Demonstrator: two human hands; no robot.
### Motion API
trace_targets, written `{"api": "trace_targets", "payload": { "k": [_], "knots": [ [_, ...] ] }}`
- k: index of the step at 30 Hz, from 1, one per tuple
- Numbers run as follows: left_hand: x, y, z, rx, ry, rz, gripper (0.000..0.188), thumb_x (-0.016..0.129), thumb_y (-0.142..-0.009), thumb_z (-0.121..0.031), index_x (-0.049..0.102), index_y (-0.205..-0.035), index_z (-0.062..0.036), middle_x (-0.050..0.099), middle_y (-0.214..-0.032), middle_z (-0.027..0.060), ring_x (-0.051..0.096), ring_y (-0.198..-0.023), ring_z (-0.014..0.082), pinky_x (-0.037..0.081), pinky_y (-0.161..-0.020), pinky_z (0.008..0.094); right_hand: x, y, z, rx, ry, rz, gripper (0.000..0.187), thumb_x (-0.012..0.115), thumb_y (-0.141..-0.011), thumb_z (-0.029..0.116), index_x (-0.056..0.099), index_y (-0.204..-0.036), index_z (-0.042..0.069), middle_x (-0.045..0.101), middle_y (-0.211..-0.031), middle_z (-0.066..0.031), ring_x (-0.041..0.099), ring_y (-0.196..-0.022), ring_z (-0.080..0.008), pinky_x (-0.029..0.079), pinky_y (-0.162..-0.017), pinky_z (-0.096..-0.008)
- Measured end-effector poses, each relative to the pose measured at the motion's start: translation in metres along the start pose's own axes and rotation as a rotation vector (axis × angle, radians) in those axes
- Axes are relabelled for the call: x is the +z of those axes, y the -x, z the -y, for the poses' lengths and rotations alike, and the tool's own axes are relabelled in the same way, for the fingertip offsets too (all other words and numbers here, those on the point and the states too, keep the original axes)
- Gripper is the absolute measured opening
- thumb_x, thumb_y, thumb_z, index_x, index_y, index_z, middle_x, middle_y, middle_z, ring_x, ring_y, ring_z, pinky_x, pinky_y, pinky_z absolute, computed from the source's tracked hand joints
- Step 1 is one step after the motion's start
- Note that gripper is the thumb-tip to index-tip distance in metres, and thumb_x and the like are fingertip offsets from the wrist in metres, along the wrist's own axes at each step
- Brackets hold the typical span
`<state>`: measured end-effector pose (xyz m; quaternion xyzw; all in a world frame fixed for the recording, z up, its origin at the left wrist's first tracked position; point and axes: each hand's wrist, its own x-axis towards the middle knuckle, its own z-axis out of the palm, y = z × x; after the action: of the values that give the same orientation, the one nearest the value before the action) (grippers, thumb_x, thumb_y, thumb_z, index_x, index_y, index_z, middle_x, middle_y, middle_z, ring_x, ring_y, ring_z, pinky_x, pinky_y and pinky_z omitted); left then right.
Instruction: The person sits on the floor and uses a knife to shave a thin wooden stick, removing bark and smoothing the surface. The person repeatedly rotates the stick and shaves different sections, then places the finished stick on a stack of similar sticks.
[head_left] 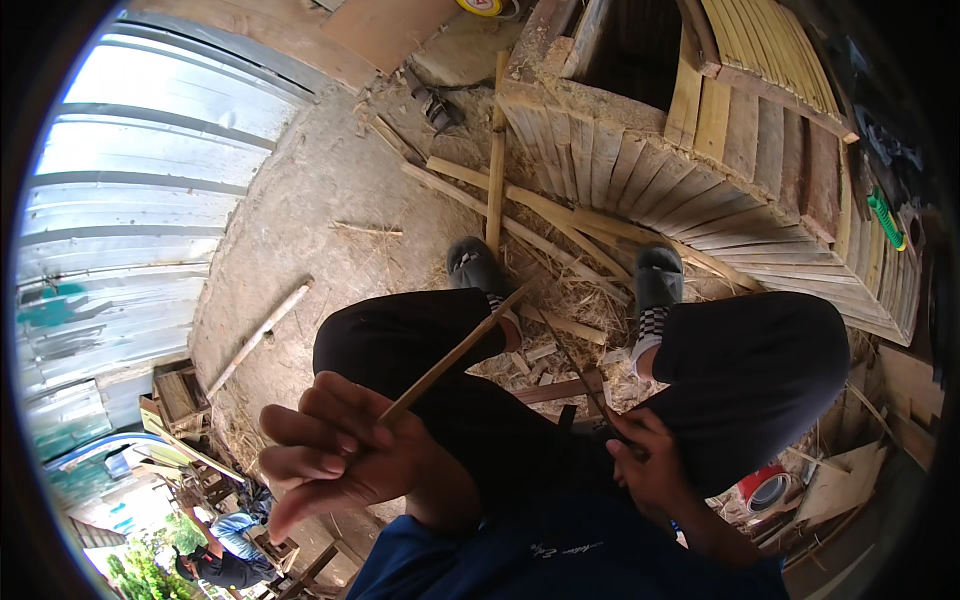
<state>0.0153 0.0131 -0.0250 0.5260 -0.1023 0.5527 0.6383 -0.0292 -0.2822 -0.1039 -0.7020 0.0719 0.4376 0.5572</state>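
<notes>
My left hand (350,455) is raised at the left, gripping the lower end of a thin bamboo stick (460,350), with some fingers partly extended. The stick slants up and to the right over my lap. My right hand (648,455) rests low by my right thigh, fingers closed round a knife (574,362) with a narrow dark blade. Its handle is mostly hidden in the grip. The blade points up and left toward the stick's upper end; whether they touch I cannot tell. Shavings and small wood offcuts (540,352) lie on the ground between my feet.
A slatted bamboo structure (640,180) stands ahead on the right, with long wooden strips (540,205) along its base. A green-handled tool (886,220) and red roll (765,490) are at the right. Metal sheeting (140,190) walls the left; another person (235,560) sits lower left.
</notes>
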Motion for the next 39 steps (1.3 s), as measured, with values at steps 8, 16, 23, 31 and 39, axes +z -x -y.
{"api": "trace_targets", "payload": {
  "k": [8,16,23,31,39],
  "knots": [
    [0.014,0.006,0.000,-0.008,-0.063,-0.150,0.066,0.028,-0.109,-0.059,0.046,-0.067,-0.0110,0.038,-0.066,0.0000,0.030,-0.040,0.0088,0.028,-0.037,0.0233,0.005,0.008,0.025,-0.481,0.196,0.171,0.041,0.070,-0.095,0.007,0.068,-0.136,0.010,0.065,-0.117,-0.0130,0.072,-0.087,-0.0189,0.061,-0.076,-0.0315],
    [0.030,0.013,-0.003,0.010,-0.054,-0.219,0.060,0.033,-0.112,-0.049,0.042,-0.066,-0.0124,0.035,-0.066,-0.0009,0.023,-0.039,0.0080,0.026,-0.037,0.0220,0.021,-0.016,0.005,-0.001,0.015,0.059,0.038,0.066,-0.099,0.009,0.067,-0.137,0.008,0.064,-0.112,-0.0104,0.068,-0.076,-0.0150,0.059,-0.069,-0.0296],
    [0.024,0.016,-0.003,-0.040,0.049,-0.109,0.060,0.033,-0.111,-0.054,0.045,-0.072,-0.0102,0.036,-0.073,-0.0016,0.024,-0.043,0.0079,0.028,-0.047,0.0203,0.013,-0.001,0.006,-0.420,0.040,0.233,0.031,0.063,-0.102,0.010,0.068,-0.131,0.002,0.062,-0.108,-0.0102,0.065,-0.068,-0.0120,0.055,-0.060,-0.0286],
    [0.019,0.009,0.000,-0.069,0.072,-0.054,0.060,0.033,-0.111,-0.053,0.045,-0.071,-0.0102,0.036,-0.071,-0.0009,0.024,-0.042,0.0085,0.026,-0.043,0.0208,0.036,-0.056,-0.014,-0.001,0.105,0.110,0.034,0.063,-0.103,0.016,0.068,-0.135,0.008,0.058,-0.109,-0.0098,0.065,-0.068,-0.0130,0.055,-0.059,-0.0288],
    [0.013,-0.050,0.043,-0.205,0.003,-0.081,0.057,0.034,-0.112,-0.049,0.039,-0.066,-0.0157,0.033,-0.064,-0.0017,0.023,-0.039,0.0080,0.023,-0.035,0.0237,0.034,-0.056,-0.028,0.131,-0.016,0.097,0.038,0.059,-0.105,0.013,0.062,-0.142,0.006,0.056,-0.108,-0.0100,0.064,-0.059,-0.0130,0.053,-0.049,-0.0265]
  ]
}}
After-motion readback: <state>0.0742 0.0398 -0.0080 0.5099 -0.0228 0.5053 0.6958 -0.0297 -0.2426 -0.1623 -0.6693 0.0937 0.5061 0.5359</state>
